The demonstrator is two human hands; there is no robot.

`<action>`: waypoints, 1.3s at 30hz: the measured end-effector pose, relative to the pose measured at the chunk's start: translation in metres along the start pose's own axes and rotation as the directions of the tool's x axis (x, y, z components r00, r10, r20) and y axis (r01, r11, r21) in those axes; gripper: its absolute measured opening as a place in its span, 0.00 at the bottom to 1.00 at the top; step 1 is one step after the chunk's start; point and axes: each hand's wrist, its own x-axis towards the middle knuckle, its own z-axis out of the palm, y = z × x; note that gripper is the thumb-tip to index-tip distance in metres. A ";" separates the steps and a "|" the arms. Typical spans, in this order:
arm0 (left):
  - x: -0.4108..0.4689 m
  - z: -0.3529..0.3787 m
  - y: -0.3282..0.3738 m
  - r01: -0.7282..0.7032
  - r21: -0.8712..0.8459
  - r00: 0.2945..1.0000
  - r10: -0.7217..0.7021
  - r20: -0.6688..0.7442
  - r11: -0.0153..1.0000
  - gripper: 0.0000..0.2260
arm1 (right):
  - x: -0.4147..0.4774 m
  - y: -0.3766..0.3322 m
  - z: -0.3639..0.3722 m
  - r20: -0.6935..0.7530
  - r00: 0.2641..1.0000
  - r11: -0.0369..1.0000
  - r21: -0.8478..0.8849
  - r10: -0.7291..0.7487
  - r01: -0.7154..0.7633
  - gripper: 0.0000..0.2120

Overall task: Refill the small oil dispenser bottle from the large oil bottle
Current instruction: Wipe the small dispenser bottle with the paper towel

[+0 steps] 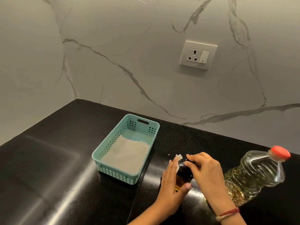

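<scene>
Gripping the small dispenser bottle [185, 174] in the left hand [171, 182], fingers curled round it — pinching its black cap [188, 159] with the right hand [205, 170]; large oil bottle [253, 174] just right of that hand.

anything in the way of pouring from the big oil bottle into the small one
Yes: the red cap closes the large oil bottle, and the right hand pinches the dark cap on the small dispenser bottle.

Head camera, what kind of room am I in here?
Probably a home kitchen: a polished black countertop, a marble-look backsplash with a wall socket, and a red-capped large oil bottle.
</scene>
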 end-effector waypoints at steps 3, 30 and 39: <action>0.017 -0.010 0.003 -0.010 -0.083 1.000 0.009 -0.011 0.996 0.41 | 0.001 0.001 0.000 0.007 1.000 1.000 0.003 -0.008 0.008 0.07; 0.054 -0.029 0.002 0.068 -0.099 0.991 -0.079 -0.111 0.993 0.16 | 0.004 0.005 -0.003 0.021 1.000 0.993 0.117 0.017 -0.019 0.09; 0.050 -0.037 -0.006 0.040 -0.133 0.999 -0.039 0.011 0.990 0.15 | 0.005 0.005 -0.003 0.033 0.999 0.994 0.107 0.031 -0.034 0.10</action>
